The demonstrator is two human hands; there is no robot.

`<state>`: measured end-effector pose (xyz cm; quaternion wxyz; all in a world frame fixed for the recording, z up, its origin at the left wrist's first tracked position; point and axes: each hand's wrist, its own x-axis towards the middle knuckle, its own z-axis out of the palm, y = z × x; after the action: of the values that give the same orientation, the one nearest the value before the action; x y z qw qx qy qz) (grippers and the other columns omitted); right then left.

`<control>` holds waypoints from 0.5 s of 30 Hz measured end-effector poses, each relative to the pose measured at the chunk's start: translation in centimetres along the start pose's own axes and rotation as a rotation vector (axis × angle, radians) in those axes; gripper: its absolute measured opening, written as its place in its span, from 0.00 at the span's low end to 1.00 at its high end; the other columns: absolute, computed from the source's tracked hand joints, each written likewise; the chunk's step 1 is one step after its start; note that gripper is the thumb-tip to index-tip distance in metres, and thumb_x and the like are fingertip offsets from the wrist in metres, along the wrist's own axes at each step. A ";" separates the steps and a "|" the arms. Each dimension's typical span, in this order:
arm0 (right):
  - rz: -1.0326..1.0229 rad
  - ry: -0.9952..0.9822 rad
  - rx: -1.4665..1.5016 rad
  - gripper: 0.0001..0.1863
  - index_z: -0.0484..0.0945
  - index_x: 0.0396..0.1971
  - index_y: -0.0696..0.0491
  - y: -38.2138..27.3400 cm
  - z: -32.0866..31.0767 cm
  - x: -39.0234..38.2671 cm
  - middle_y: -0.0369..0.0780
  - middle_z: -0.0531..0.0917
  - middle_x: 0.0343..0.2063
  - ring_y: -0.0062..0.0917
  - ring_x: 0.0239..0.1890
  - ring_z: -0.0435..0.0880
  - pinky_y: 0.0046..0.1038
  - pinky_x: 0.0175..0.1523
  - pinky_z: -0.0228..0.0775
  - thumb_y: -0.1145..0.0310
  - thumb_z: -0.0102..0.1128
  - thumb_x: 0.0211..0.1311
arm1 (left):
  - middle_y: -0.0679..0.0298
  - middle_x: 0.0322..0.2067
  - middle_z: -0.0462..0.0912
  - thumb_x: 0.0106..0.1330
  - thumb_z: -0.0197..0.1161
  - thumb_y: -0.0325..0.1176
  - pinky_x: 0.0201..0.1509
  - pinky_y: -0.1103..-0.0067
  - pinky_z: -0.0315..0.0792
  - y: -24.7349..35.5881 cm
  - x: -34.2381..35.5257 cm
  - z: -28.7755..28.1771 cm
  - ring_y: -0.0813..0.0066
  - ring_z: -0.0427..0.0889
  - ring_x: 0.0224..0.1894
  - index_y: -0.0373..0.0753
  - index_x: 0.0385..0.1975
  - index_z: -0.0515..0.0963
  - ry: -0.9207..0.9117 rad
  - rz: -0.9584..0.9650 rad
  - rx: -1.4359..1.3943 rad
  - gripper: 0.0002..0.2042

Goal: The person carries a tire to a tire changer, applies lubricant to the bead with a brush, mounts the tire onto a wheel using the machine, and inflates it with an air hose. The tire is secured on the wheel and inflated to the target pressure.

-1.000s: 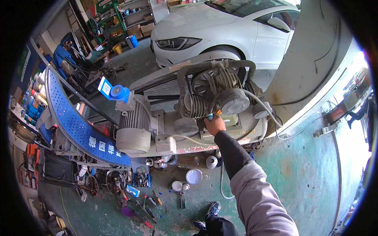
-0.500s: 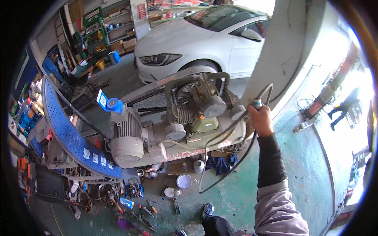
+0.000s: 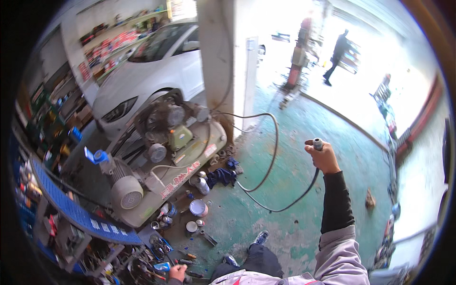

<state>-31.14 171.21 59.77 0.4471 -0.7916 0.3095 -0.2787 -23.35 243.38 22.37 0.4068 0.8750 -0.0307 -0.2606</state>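
My right hand [image 3: 324, 156] is raised out over the green floor at the right, its fingers wrapped round the end of a dark air hose [image 3: 275, 156]. A metal coupling [image 3: 317, 142] sticks up out of that grip. From the hand the hose hangs in a loop and runs back to the left, toward the air compressor [image 3: 178, 171] and the pillar. My left hand [image 3: 178, 273] shows small at the lower edge, fingers curled in; whatever it may hold is hidden.
A white car [image 3: 152, 66] stands behind the compressor, beside a pillar [image 3: 217, 52]. Paint cans [image 3: 198, 207], a dark blue cloth [image 3: 222, 177] and scattered tools lie at the compressor's foot. A blue perforated panel [image 3: 71, 199] is at left. Another person [image 3: 337, 54] walks in the bright doorway.
My view has swung right. My right hand has carried the hose end away from the compressor, stretching the loop out over the floor. My left hand has come into view at the lower edge.
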 end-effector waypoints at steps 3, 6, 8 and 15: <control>-0.155 0.066 0.033 0.10 0.83 0.33 0.58 0.4 -5.6 -11.0 0.28 0.81 0.26 0.12 0.30 0.75 0.23 0.35 0.70 0.66 0.70 0.65 | 0.69 0.25 0.84 0.69 0.66 0.38 0.32 0.75 0.77 9.4 1.2 -0.7 0.80 0.81 0.29 0.33 0.39 0.86 -0.116 0.199 -0.051 0.12; -0.071 0.135 0.020 0.10 0.82 0.32 0.56 0.1 -11.1 -22.2 0.27 0.79 0.25 0.10 0.28 0.72 0.19 0.33 0.67 0.65 0.72 0.66 | 0.71 0.24 0.81 0.72 0.63 0.36 0.28 0.83 0.70 18.5 -0.1 1.6 0.85 0.76 0.24 0.35 0.40 0.86 -0.318 0.159 -0.233 0.11; -0.031 0.185 0.092 0.12 0.79 0.29 0.54 0.1 -13.7 -28.9 0.25 0.75 0.23 0.08 0.27 0.70 0.17 0.32 0.64 0.65 0.72 0.67 | 0.70 0.25 0.81 0.73 0.61 0.35 0.28 0.84 0.69 23.3 -2.1 4.6 0.86 0.74 0.23 0.34 0.42 0.85 -0.423 0.280 -0.309 0.11; 0.106 0.420 0.473 0.12 0.78 0.28 0.52 2.7 -20.7 -52.6 0.24 0.73 0.21 0.07 0.23 0.66 0.16 0.27 0.58 0.65 0.71 0.68 | 0.68 0.34 0.84 0.74 0.61 0.34 0.36 0.85 0.72 31.9 -19.6 18.1 0.85 0.77 0.30 0.33 0.47 0.84 -0.832 0.523 -0.376 0.12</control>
<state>-80.95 197.91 57.92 0.5589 -0.5736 0.3624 -0.4768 -43.94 214.72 44.41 0.5618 0.5723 -0.3597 -0.4768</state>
